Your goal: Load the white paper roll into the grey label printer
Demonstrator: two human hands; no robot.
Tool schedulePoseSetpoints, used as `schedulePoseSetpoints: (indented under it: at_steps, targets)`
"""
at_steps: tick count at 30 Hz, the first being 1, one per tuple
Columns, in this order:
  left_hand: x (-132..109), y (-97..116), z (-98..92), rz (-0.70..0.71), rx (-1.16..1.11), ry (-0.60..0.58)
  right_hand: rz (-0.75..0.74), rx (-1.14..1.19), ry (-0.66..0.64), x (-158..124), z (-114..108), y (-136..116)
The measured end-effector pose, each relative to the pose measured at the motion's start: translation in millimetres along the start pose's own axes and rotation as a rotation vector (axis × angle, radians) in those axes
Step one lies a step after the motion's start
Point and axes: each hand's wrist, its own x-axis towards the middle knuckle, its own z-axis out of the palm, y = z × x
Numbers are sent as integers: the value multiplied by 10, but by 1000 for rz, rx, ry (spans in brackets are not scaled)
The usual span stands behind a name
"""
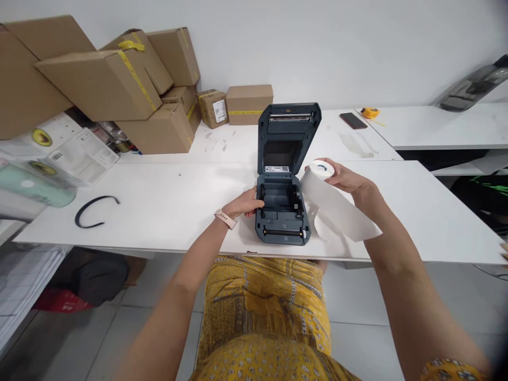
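Observation:
A dark grey label printer (283,222) stands on the white table with its lid (289,132) raised, and its inner bay holds no roll. My left hand (245,203) grips the printer's left side, thumb over the rim and fingers partly hidden behind the edge. Just right of the printer, my right hand (341,177) is closed around a roll of white labels (320,169). A long loose strip (349,211) hangs from the roll toward my forearm. Beneath it, a torn piece of white paper (322,226) lies by the printer.
Cardboard boxes (107,84) are stacked at the back left, with a small box (249,103) behind the printer. A black headband (89,211) and a green cylinder (35,182) lie left. A phone (353,120), a tape measure (370,112) and a bottle (472,87) are at the back right.

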Motion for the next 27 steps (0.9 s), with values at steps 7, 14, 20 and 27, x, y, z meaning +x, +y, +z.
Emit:
schedulePoseSetpoints:
  at_steps: [7,14,20,27]
  targets:
    - [-17,22,4,-10,0,6,27,-189,-91,208,-24,164]
    - [-32,11,10,11,-34,9,9,-320,-144,190,-34,238]
    - [-31,-2,8,8,-42,12,55,-150,12,-203,-279,308]
    - [-11,-18,5,18,-33,7,14,-135,46,-747,-413,725]
